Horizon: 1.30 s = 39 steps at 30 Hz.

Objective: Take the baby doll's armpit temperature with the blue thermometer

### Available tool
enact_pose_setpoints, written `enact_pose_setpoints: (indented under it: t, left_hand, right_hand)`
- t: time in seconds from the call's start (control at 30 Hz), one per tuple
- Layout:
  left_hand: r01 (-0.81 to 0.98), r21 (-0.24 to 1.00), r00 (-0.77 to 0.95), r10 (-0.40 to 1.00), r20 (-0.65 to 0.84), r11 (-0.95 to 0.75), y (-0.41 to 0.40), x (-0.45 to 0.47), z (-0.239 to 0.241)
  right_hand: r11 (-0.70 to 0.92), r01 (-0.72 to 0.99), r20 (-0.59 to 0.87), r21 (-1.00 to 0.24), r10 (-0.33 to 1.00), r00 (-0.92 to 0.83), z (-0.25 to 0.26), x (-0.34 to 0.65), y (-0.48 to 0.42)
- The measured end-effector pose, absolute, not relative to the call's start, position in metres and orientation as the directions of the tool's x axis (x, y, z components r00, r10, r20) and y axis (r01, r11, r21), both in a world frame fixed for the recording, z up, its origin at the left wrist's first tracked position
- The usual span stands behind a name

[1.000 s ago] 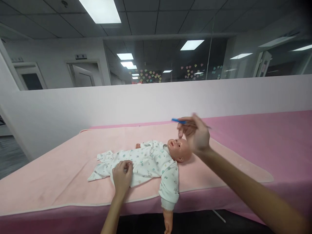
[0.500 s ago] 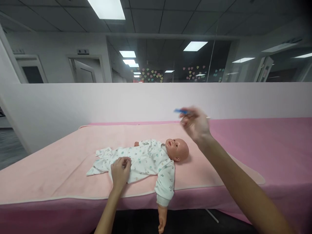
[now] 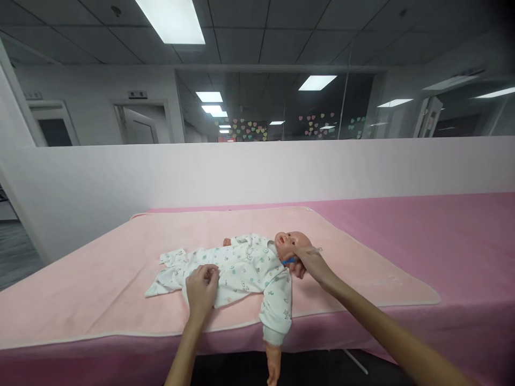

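Pink cloth covers the table, with a paler blanket over it. Head view: the doll, in a white romper, lies on its back mid-blanket, head toward 3 o'clock. The left hand, at the doll's 6 o'clock, rests curled, pinching the romper. The right hand, at 3 o'clock, is closed round a blue-tipped stick, its tip under the doll's ear. The stick seems in use there; any further move calls for a light, steady touch.

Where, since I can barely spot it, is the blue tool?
In the head view, the blue tool is held by the right hand against the neck of the doll, right of centre on the pale pink blanket.
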State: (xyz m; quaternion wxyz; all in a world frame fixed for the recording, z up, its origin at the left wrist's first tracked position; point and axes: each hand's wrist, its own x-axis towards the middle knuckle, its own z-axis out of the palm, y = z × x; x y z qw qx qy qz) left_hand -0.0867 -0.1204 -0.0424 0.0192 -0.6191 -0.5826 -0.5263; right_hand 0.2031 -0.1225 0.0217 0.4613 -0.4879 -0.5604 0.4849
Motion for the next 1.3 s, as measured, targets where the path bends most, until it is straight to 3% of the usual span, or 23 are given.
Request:
enact_pose_setpoints:
  t: [0.07,0.2,0.33,0.47,0.57,0.83,0.97,1.1,1.2,1.3]
  left_hand:
    - [0.680,0.644,-0.307,0.661,0.685,-0.351,-0.120,-0.086,-0.042]
    - [0.582,0.682,-0.513,0.452,0.730,-0.442,-0.121,-0.063,-0.034]
    - [0.584,0.515,-0.253,0.463,0.850,-0.627,-0.116,-0.015,-0.015]
    - [0.634,0.435,-0.048,0.529,0.848,-0.640,-0.092,0.021,-0.002]
    - [0.722,0.380,0.073,0.609,0.790,-0.578,-0.069,0.029,-0.006]
    - [0.835,0.229,0.162,0.622,0.766,-0.500,-0.057,0.029,-0.027]
    - [0.848,0.201,0.167,0.606,0.778,-0.491,-0.061,0.031,-0.027]
    - [0.859,0.181,0.174,0.605,0.777,-0.479,-0.062,0.031,-0.027]
    - [0.867,0.142,0.211,0.610,0.764,-0.478,-0.064,0.031,-0.025]
    - [0.869,0.108,0.245,0.607,0.756,-0.484,-0.065,0.030,-0.025]
  right_hand:
    - [0.041,0.145,0.041,-0.989,0.999,0.001,-0.002,0.216,-0.114]
    - [0.035,0.158,0.042,-0.987,0.998,0.038,-0.025,0.229,-0.095]
    - [0.002,0.160,0.013,-0.987,0.998,0.068,-0.037,0.239,-0.083]
    - [-0.050,0.150,-0.032,-0.988,0.992,0.118,-0.049,0.256,-0.084]
    - [0.022,0.178,0.048,-0.984,0.989,0.142,-0.053,0.259,-0.086]
    - [0.207,0.548,0.362,-0.810,0.912,0.191,-0.042,0.246,-0.089]
    - [0.298,0.706,0.523,-0.642,0.844,0.120,-0.026,0.238,-0.095]
    - [0.341,0.804,0.578,-0.487,0.816,0.004,-0.014,0.222,-0.094]
    - [0.347,0.808,0.589,-0.476,0.808,0.000,-0.015,0.215,-0.092]
    - [0.342,0.757,0.566,-0.557,0.823,0.045,-0.024,0.224,-0.090]
